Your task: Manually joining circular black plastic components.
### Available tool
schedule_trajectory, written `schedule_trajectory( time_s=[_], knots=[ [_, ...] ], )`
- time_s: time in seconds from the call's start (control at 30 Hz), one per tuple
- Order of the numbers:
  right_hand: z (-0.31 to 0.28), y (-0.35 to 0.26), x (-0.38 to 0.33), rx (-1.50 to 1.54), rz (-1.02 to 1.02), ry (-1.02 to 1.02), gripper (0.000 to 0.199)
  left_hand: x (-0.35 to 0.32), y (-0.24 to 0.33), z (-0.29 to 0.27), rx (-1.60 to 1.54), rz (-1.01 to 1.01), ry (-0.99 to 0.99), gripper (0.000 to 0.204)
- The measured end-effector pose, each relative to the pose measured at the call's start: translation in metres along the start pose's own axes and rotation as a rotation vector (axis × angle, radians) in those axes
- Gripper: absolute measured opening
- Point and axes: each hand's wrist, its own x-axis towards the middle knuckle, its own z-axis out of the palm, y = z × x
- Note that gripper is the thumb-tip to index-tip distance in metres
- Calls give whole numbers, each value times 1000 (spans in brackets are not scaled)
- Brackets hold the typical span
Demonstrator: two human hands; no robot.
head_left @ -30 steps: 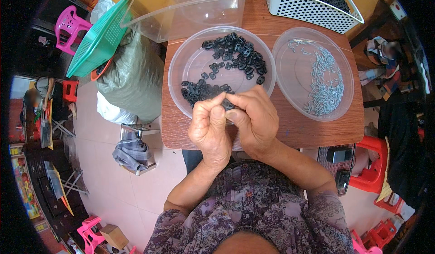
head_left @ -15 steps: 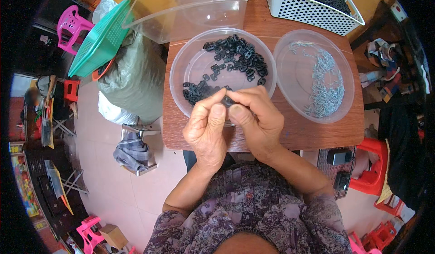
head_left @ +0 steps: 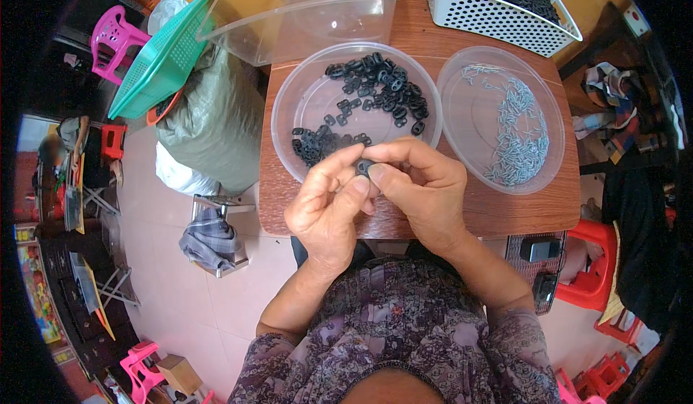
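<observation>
Between my fingertips is a small black plastic piece (head_left: 364, 167), pinched from both sides. My left hand (head_left: 326, 205) closes on its left edge, and my right hand (head_left: 426, 191) grips its right edge with thumb and forefinger. Both hands are over the near rim of a round clear tub (head_left: 283, 90). Inside that tub, many similar black pieces (head_left: 390, 90) with holes lie in two heaps. To the right, a second round clear tub (head_left: 462, 123) holds a spread of small silvery screws (head_left: 516, 141). Whether a screw is in my fingers cannot be made out.
Both tubs stand on a brown wooden table (head_left: 476, 216). Behind them are a clear rectangular bin (head_left: 332, 25) and a white perforated basket (head_left: 498, 29) full of black pieces. Left of the table stand a stuffed sack (head_left: 216, 130), a green basket (head_left: 159, 58) and a stool with cloth (head_left: 211, 239).
My fingers have spread slightly, and the black piece shows more clearly between them. The right hand has shifted a little right, the left slightly left.
</observation>
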Motion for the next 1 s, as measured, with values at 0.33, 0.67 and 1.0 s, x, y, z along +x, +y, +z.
schedule_trajectory(
  time_s=[0.33,0.67,1.0],
  knots=[
    [-2,-1,3,20,77,37,12,7,-8,-5,-13,-95,0,18],
    [-12,0,4,-113,126,29,14,7,-2,-8,379,-16,-71,16],
    [-10,-7,1,-101,148,64,14,3,-3,-9,292,-48,-71,13]
  ],
)
